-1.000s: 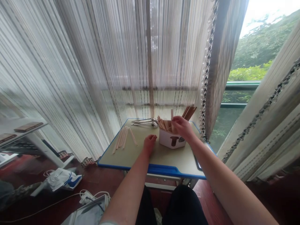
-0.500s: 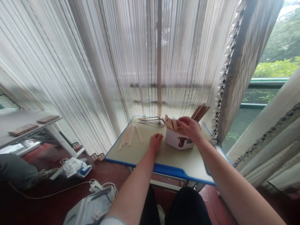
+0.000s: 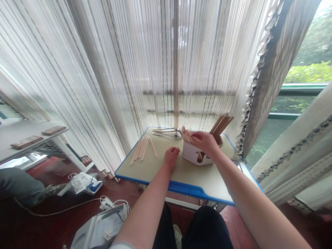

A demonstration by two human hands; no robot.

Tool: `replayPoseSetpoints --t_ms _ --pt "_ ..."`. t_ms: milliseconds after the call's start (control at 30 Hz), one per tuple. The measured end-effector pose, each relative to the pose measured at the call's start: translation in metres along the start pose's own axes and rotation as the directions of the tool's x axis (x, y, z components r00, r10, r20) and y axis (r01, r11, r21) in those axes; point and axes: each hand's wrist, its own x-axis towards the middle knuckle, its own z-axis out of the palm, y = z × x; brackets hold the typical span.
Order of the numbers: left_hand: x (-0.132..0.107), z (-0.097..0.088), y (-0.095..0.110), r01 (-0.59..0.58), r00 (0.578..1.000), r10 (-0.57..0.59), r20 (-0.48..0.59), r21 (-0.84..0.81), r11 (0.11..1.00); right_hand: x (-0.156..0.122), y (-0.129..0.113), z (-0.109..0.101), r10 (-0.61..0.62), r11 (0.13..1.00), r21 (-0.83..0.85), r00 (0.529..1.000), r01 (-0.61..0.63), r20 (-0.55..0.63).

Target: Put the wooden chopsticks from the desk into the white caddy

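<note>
My right hand (image 3: 204, 142) rests curled over the top edge of a white cardboard holder (image 3: 193, 154) printed with a dark mushroom shape. Whether it grips anything is hidden by the fingers. Pale wooden sticks (image 3: 187, 135) and darker wooden chopsticks (image 3: 220, 125) stand in the holder. My left hand (image 3: 171, 156) lies on the tabletop with its fingers curled, holding nothing, just left of the holder. Farther left lies a small bundle of loose pale chopsticks (image 3: 143, 149). Metal spoons (image 3: 167, 131) lie at the back edge.
The table (image 3: 155, 169) has a blue rim, and my knees sit below it. Sheer striped curtains (image 3: 171, 69) hang behind it, with a window (image 3: 290, 103) at right. On the floor at left are a white bag (image 3: 85, 183), cables and a person's leg (image 3: 20, 188).
The view has swung, so the table sits farther right and lower. My right hand has shifted along the holder's rim, and the upright stick beside it no longer shows. My left hand stays put.
</note>
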Motion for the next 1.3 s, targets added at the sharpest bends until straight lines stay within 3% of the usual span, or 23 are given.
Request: replayPoseSetpoints --t_ms 133,300,367,500,733,867,1167,1300 --pt "0.002 0.001 -0.003 0.008 1.0 -0.008 0.005 0.04 0.999 0.001 0.001 0.001 -0.002 1.0 0.011 0.999 0.003 -0.04" --pt "0.004 0.001 -0.006 -0.004 1.0 0.003 0.009 0.076 0.997 0.004 0.005 0.006 -0.1 0.986 -0.146 0.981 0.076 -0.164" --pt "0.003 0.001 -0.007 -0.008 1.0 0.007 0.009 0.091 0.996 0.008 0.006 0.007 -0.11 0.983 -0.162 0.986 0.089 -0.126" --pt "0.001 0.0 -0.005 -0.014 1.0 0.013 0.006 0.119 0.993 0.015 0.009 0.006 -0.013 0.999 -0.046 0.999 0.015 0.049" --pt "0.002 0.001 -0.008 -0.017 1.0 0.018 0.0 0.112 0.994 0.021 0.003 -0.005 0.082 0.964 0.263 0.984 -0.039 -0.156" --pt "0.002 0.001 -0.008 -0.025 1.0 0.024 0.008 0.117 0.993 0.021 0.0 -0.005 0.098 0.977 0.206 0.978 -0.06 -0.184" --pt "0.0 0.001 -0.002 -0.041 0.999 0.039 0.019 0.135 0.99 0.017 -0.003 -0.001 0.141 0.987 0.081 0.989 -0.136 -0.053" --pt "0.001 0.002 -0.005 -0.033 0.999 0.03 0.017 0.148 0.988 0.02 -0.004 -0.001 0.12 0.989 0.105 0.986 -0.108 -0.117"
